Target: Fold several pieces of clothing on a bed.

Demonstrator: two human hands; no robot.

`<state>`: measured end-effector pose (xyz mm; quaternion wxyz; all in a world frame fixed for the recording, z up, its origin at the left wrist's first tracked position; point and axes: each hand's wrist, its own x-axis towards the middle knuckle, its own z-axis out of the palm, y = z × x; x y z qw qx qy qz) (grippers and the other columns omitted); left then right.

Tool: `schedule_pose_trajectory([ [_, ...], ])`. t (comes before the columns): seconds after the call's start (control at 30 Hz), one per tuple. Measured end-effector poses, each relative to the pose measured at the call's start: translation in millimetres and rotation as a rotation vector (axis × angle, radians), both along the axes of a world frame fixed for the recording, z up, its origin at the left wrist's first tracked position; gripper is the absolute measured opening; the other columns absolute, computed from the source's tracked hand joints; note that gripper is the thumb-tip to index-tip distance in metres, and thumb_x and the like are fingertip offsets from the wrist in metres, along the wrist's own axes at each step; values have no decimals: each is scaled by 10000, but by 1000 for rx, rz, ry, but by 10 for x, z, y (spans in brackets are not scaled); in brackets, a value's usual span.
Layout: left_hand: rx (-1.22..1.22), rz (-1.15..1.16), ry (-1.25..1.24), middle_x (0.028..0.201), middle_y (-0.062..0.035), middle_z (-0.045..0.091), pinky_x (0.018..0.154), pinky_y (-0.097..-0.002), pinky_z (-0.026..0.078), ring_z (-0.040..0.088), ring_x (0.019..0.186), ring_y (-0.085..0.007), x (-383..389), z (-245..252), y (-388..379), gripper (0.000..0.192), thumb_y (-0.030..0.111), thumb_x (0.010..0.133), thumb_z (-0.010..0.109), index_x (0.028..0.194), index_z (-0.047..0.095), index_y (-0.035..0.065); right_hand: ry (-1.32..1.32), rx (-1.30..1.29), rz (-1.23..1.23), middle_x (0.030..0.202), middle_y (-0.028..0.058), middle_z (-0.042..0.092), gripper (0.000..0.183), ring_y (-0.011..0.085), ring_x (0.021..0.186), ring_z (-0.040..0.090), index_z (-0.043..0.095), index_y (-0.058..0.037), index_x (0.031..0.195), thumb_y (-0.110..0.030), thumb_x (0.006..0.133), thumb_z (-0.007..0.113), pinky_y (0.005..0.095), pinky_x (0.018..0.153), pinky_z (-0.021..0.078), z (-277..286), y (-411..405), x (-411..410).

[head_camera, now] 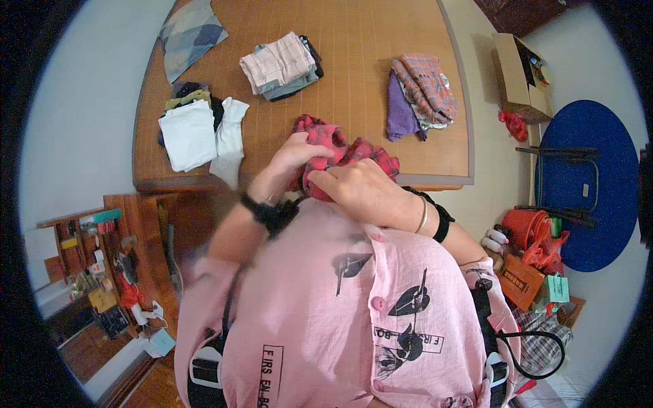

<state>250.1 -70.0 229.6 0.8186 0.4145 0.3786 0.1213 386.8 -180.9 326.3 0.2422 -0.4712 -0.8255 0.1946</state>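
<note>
A bunched red-and-black plaid cloth garment [375, 155] is held close to my body at the front edge of the wooden-slat bed surface [352, 61]. My left hand [298, 153] grips its left part, thumb lying across the fabric. My right hand [357, 183] pinches the near part, its fingers curled and partly hidden. Left of my hands lie a stack topped by folded white cloth [187, 135] and a white sock-like piece [230, 135] that reaches over the edge.
Farther back sits a folded stack with pale pink checked cloth [280, 61]. At right are plaid [426, 84] and purple [400, 109] folded clothes. A checked cloth [194, 38] lies far left. A blue folding table [586, 186], cardboard box [520, 81] and red bucket [523, 229] stand along the right.
</note>
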Motion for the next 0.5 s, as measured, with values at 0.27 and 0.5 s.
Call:
schedule_pose_trajectory([
  [0.27, 530, -580, 676, 561, -76, 546, 444, -340, 424, 519, 482, -163, -282, -410, 77, 246, 188, 651, 684, 706, 612, -41, -6, -4, 22, 632, 113, 564, 160, 287, 580, 598, 508, -7, 849, -89, 717, 549, 391, 495, 457, -210, -35, -26],
  [0.5, 464, -722, 604, 550, -121, 558, 430, -365, 471, 583, 497, -199, -500, -691, -54, 264, 184, 724, 627, 623, 613, -59, -45, -13, 35, 638, 112, 575, 139, 280, 595, 606, 508, -10, 830, -89, 721, 541, 385, 500, 461, -235, -28, -68],
])
